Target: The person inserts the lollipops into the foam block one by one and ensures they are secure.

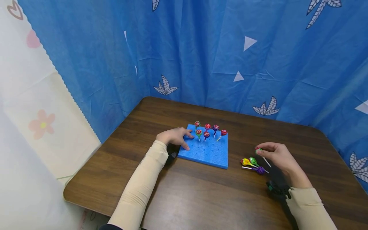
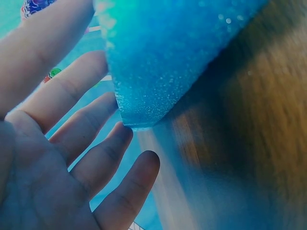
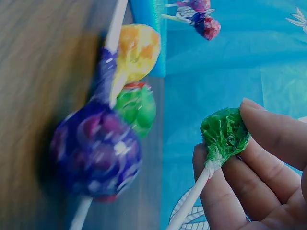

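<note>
A blue foam block (image 1: 211, 156) lies on the table, with several wrapped lollipops (image 1: 207, 126) standing by their sticks along its far part. My left hand (image 1: 176, 136) rests at the block's left edge, its fingers spread and fairly straight; in the left wrist view the fingertips (image 2: 106, 62) meet the foam's side. Right of the block, my right hand (image 1: 278, 156) pinches a green-wrapped lollipop (image 3: 223, 132) by its candy head, the white stick slanting down. Below that hand lie a purple lollipop (image 3: 96, 148), a yellow one (image 3: 136, 50) and another green one (image 3: 136, 108).
The brown wooden table (image 1: 212, 195) has rounded corners. Blue curtains (image 1: 195, 64) hang behind it, and a pale flowered cloth (image 1: 43, 105) hangs at the left. Small holes dot the front part of the foam.
</note>
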`<state>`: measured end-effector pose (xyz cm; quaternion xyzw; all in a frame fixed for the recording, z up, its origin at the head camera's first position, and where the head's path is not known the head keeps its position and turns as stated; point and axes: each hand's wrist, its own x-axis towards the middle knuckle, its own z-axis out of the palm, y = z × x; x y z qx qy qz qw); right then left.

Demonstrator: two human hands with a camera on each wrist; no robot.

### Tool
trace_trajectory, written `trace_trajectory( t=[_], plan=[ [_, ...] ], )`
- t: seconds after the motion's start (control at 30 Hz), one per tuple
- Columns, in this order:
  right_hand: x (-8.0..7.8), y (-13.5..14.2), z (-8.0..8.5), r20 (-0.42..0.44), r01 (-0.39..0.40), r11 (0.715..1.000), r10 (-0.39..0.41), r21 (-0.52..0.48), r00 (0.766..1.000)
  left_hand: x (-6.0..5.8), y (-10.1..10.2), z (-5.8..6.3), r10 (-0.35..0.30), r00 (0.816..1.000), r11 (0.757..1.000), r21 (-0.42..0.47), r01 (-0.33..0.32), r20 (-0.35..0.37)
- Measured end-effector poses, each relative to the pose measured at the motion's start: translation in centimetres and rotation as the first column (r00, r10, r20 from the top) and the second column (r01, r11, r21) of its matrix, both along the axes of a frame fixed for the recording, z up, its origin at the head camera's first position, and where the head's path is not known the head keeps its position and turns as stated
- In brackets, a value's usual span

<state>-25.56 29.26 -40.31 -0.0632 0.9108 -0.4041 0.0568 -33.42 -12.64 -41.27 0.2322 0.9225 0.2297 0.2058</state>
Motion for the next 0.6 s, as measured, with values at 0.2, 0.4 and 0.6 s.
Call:
trace_trajectory(
  t=[0.2,0.4,0.6],
  plan=[
    [-0.4,-1.1,0.5,-0.02,0.029,1.0,-0.029,0.005,0.999,-0.1,0.0,0.0,-0.003,1.0,1.0,-0.008,0.003,-0.003],
    [-0.4,-1.7,0.8,-0.025,0.028,0.998,-0.029,-0.056,0.999,-0.1,0.0,0.0,0.0,1.0,1.0,-0.012,0.0,-0.003],
    [-0.5,-2.1,0.7,-0.047,0.003,0.973,-0.014,-0.231,0.999,-0.1,0.0,0.0,-0.001,1.0,1.0,-0.009,0.001,0.0]
  ],
)
